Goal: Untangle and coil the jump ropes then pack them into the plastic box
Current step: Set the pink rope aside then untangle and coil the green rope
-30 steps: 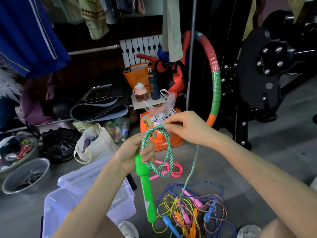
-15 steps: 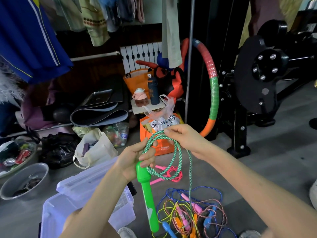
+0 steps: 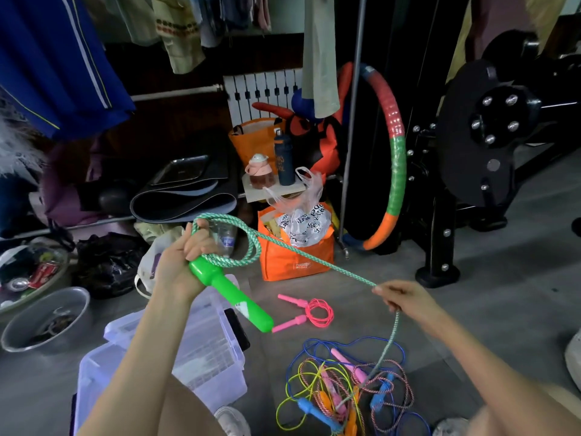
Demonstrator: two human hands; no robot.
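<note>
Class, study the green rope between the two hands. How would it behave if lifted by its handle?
Probably floppy: the green rope bends into loops at the left hand and runs straight only where the right hand pulls it. The thick green handle likely outweighs the cord. The rope's far end runs into the tangled pile, so it may snag.

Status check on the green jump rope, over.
Left hand grips green handle plus coiled loops. Right hand pinches green rope, stretched taut between hands. Rope's tail runs down into tangled pile.
</note>
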